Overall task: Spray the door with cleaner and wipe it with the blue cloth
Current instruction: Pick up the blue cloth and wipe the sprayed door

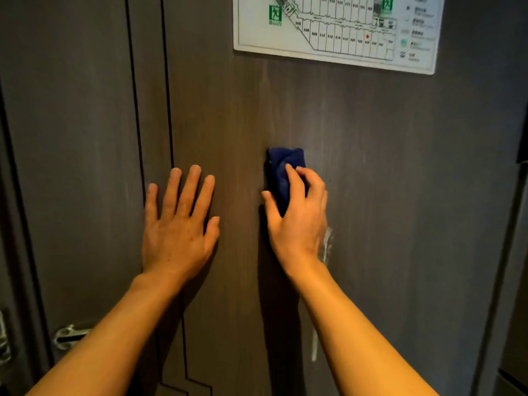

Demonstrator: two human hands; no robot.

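Note:
The dark grey-brown door (385, 167) fills the view. My right hand (297, 218) presses a folded blue cloth (283, 164) flat against the door near its middle; the cloth's top sticks out above my fingers. White foamy cleaner (328, 241) runs down the door just right of my right wrist, with a thin drip (314, 347) lower down. My left hand (180, 224) lies flat on the door with fingers spread, left of the cloth, holding nothing. No spray bottle is in view.
A white evacuation floor plan (337, 27) is fixed to the door at the top. Thin black grooves (168, 110) run vertically on the left. A metal handle (68, 335) shows at the lower left, near the door frame (17, 224).

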